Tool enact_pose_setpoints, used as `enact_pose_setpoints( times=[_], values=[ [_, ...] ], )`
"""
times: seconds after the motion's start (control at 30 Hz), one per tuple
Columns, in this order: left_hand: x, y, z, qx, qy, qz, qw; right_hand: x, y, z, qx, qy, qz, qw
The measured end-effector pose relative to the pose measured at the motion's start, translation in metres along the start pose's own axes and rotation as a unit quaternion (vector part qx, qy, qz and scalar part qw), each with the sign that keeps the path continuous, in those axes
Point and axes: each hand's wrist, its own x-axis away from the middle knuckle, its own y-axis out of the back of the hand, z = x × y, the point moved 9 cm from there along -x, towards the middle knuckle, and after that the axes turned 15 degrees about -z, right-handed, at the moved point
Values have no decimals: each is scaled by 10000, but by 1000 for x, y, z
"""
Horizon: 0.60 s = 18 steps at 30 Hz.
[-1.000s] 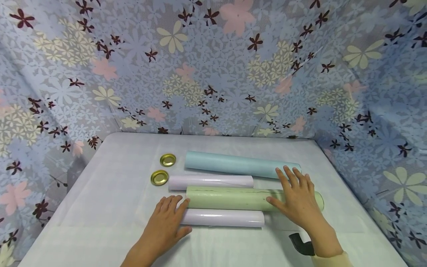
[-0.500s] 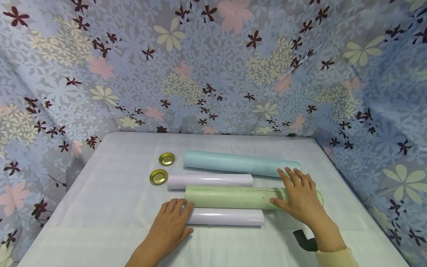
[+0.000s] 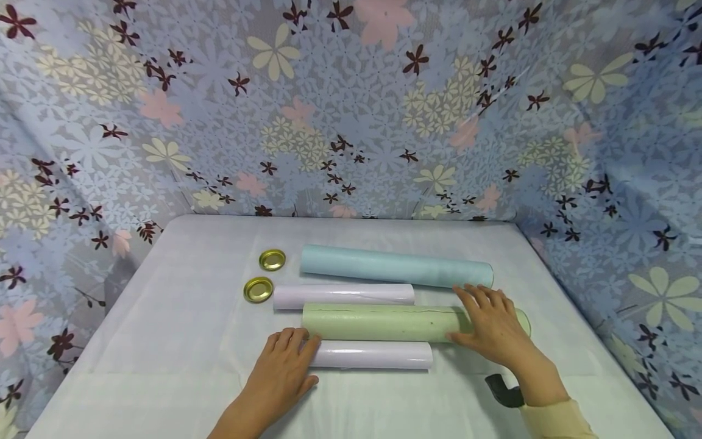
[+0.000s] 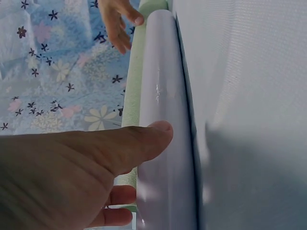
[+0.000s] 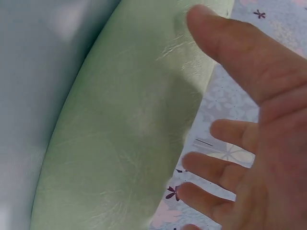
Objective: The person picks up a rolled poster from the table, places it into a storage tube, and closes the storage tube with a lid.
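In the head view a light green roll (image 3: 378, 322) lies crosswise between two shorter glossy pale lilac rolls, a front one (image 3: 378, 355) and a rear one (image 3: 342, 296). My right hand (image 3: 493, 323) is over the green roll's right part, thumb on the near side and fingers reaching across it. The right wrist view has that thumb (image 5: 230, 45) overlapping the green surface, with the fingers apart beyond its edge. My left hand (image 3: 280, 372) is at the rolls' left ends, fingertips by the green roll's end. Its thumb (image 4: 144, 141) overlaps the front lilac roll in the left wrist view.
A longer light blue roll (image 3: 395, 265) lies behind, towards the table's far edge. Two gold round lids (image 3: 272, 260) sit left of the rolls. A black curved object (image 3: 504, 391) shows beside my right wrist. Floral cloth (image 3: 351, 110) hangs around the white-covered table (image 3: 181, 317).
My left hand has moved slightly right along the rolls. My right fingers have drawn back a little from the blue roll and bent slightly. The rolls stay in place as the view shifts.
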Motion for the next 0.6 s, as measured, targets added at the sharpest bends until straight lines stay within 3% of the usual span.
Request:
enact_pose_setpoints(
  times=[0.4, 0.6],
  values=[
    [1, -4, 0, 38, 3, 12, 10000, 3, -13, -4, -34, 85, 396, 9992],
    [2, -8, 0, 29, 34, 228, 9997, 4, -22, -9, -54, 30, 624, 9980]
  ],
)
